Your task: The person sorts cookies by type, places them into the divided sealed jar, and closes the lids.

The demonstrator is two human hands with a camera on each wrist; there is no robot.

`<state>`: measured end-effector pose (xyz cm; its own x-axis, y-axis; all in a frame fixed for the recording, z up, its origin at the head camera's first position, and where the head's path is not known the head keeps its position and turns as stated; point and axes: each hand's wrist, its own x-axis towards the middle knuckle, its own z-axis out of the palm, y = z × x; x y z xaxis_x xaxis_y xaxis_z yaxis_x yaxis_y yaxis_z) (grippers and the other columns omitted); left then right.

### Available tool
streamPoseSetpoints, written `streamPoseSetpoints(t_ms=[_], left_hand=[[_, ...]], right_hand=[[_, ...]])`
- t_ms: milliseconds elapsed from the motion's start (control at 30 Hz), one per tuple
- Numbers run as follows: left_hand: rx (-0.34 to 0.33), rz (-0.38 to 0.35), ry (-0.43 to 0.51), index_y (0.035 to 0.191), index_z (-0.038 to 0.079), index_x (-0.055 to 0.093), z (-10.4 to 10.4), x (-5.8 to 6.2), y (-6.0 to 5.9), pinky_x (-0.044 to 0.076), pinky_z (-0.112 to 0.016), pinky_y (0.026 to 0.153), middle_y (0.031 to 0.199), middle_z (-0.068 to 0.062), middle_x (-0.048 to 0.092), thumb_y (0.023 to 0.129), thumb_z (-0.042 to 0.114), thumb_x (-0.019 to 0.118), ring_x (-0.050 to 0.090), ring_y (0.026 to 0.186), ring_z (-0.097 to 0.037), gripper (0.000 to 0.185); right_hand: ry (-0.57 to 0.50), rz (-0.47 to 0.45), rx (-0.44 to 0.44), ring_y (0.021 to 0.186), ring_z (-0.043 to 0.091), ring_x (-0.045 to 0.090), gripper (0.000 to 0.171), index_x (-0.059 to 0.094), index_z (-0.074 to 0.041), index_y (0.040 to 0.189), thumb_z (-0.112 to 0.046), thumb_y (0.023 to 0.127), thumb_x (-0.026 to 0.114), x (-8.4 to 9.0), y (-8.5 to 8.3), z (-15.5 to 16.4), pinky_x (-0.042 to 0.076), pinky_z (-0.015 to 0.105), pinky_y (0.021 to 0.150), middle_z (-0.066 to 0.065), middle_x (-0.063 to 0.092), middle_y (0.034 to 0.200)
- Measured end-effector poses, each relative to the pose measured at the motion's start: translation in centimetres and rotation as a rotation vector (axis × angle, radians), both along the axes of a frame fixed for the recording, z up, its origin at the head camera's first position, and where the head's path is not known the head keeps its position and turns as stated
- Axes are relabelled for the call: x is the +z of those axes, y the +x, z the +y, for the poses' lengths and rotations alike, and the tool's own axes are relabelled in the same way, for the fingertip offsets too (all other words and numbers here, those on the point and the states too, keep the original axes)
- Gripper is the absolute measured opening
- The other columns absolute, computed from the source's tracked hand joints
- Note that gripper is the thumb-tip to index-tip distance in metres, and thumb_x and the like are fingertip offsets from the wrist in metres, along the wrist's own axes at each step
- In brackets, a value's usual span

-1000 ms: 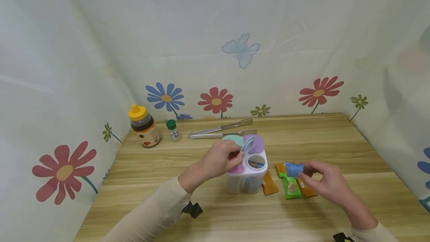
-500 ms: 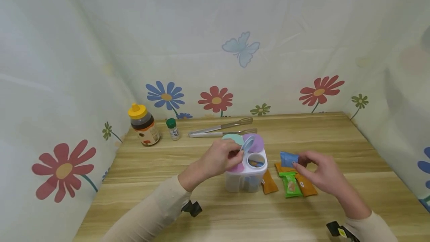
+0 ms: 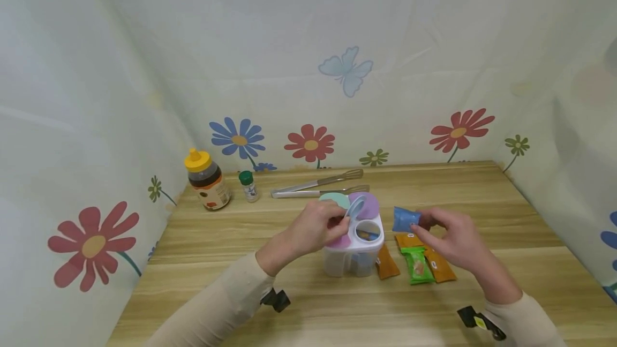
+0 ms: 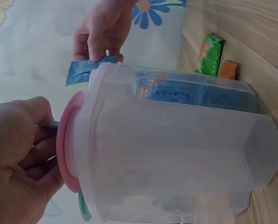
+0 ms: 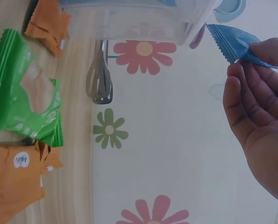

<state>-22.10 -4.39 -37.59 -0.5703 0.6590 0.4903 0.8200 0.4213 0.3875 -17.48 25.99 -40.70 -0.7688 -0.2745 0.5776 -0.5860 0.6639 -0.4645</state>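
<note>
A clear box (image 3: 354, 264) with a white top and several round coloured lids stands mid-table. My left hand (image 3: 315, 229) pinches its light blue lid (image 3: 357, 207), tilted up beside the uncovered round opening (image 3: 368, 231). Blue packets (image 4: 176, 93) show through the box wall in the left wrist view. Between thumb and fingers, my right hand (image 3: 450, 234) pinches a small blue snack packet (image 3: 406, 219), held above the table to the right of the opening. Below that hand lie a green packet (image 3: 418, 265) and orange packets (image 3: 440, 266).
Another orange packet (image 3: 386, 263) lies against the box's right side. Behind the box are metal tongs (image 3: 313, 185). A yellow-capped bottle (image 3: 208, 181) and a green-capped shaker (image 3: 248, 186) stand at the back left. Printed curtains surround the wooden table (image 3: 217, 288).
My right hand has lifted the blue packet off the pile and moved it left and up toward the box. The left hand and the light blue lid have stayed in place.
</note>
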Motion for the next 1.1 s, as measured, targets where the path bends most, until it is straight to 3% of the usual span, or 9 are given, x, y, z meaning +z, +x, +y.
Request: streamPoseSetpoints(t_ms=[233, 467, 1100], left_hand=[[-0.001, 0.017, 0.012, 0.079, 0.005, 0.071, 0.0, 0.0, 0.0, 0.042, -0.011, 0.055, 0.067, 0.001, 0.059, 0.086, 0.010, 0.068, 0.050, 0.062, -0.007, 0.008], [0.001, 0.014, 0.007, 0.081, 0.005, 0.071, 0.0, -0.1, 0.0, 0.042, -0.011, 0.056, 0.067, 0.001, 0.059, 0.086, 0.010, 0.068, 0.049, 0.062, -0.007, 0.007], [0.008, -0.014, -0.010, 0.082, 0.006, 0.072, 0.0, -0.1, 0.0, 0.042, -0.011, 0.056, 0.068, 0.003, 0.059, 0.087, 0.011, 0.068, 0.049, 0.063, -0.006, 0.008]], right_hand=[[-0.043, 0.011, 0.018, 0.071, 0.003, 0.058, 0.038, 0.063, -0.003, 0.107, 0.002, 0.074, 0.080, 0.7, -0.2, -1.0, 0.057, 0.027, 0.070, -0.007, 0.067, 0.079], [-0.083, 0.007, 0.045, 0.072, 0.005, 0.058, 0.037, 0.063, -0.005, 0.106, 0.003, 0.074, 0.079, 1.3, -0.2, -1.9, 0.052, 0.016, 0.075, -0.007, 0.066, 0.081], [-0.153, -0.056, 0.157, 0.078, 0.008, 0.061, 0.031, 0.061, -0.005, 0.111, 0.004, 0.083, 0.071, 1.8, -1.0, -3.4, 0.054, 0.018, 0.075, -0.003, 0.067, 0.088]])
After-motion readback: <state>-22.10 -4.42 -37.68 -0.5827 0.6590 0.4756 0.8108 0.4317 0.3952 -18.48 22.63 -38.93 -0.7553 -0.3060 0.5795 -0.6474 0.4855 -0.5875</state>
